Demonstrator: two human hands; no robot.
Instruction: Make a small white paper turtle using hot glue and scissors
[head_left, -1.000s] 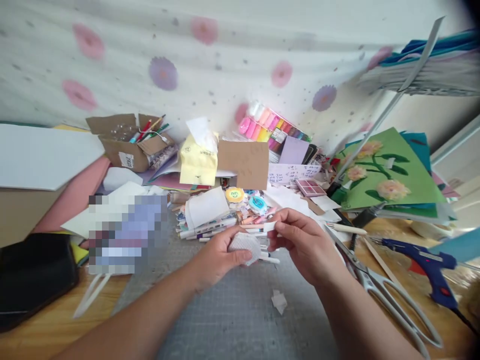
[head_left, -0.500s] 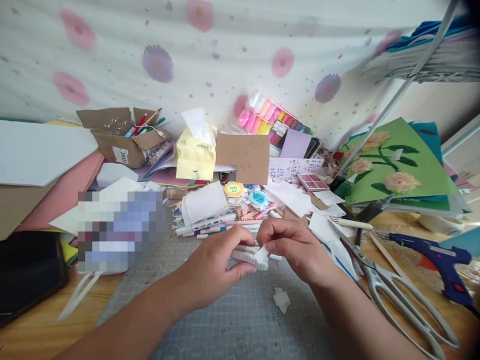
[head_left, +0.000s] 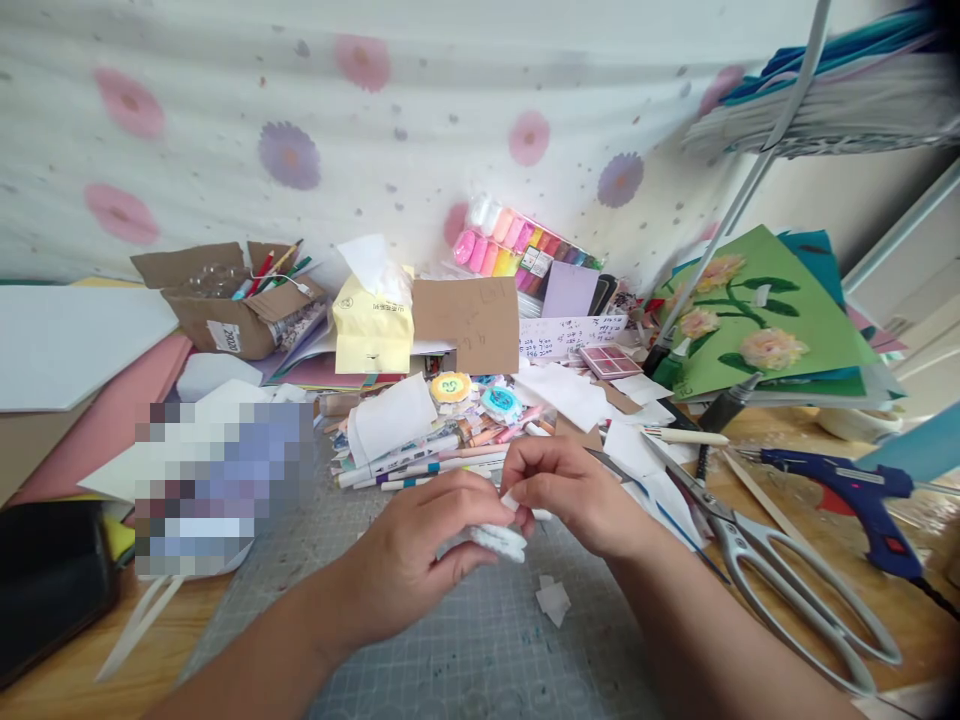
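Over the cutting mat (head_left: 390, 660), my left hand (head_left: 416, 545) is closed round a small white piece with a ribbed, padded look (head_left: 501, 543). Its far end is hidden by my fingers, so I cannot tell its exact kind. My right hand (head_left: 566, 490) pinches a small scrap of white paper (head_left: 511, 500) between thumb and forefinger, just above the white piece's edge. Small white paper scraps (head_left: 553, 602) lie on the mat below my right hand.
Markers (head_left: 420, 468) and paper heap behind my hands. To the right lie large scissors (head_left: 757, 560) and a blue glue gun (head_left: 847, 490). A cardboard box (head_left: 217, 320), tissue pack (head_left: 375, 335) and green flower picture (head_left: 742, 320) stand behind. A black object (head_left: 52, 590) is at left.
My right hand has drawn the paper scrap slightly up from the white piece, which is now turned and tilted in my left hand. The whole view has shifted a little.
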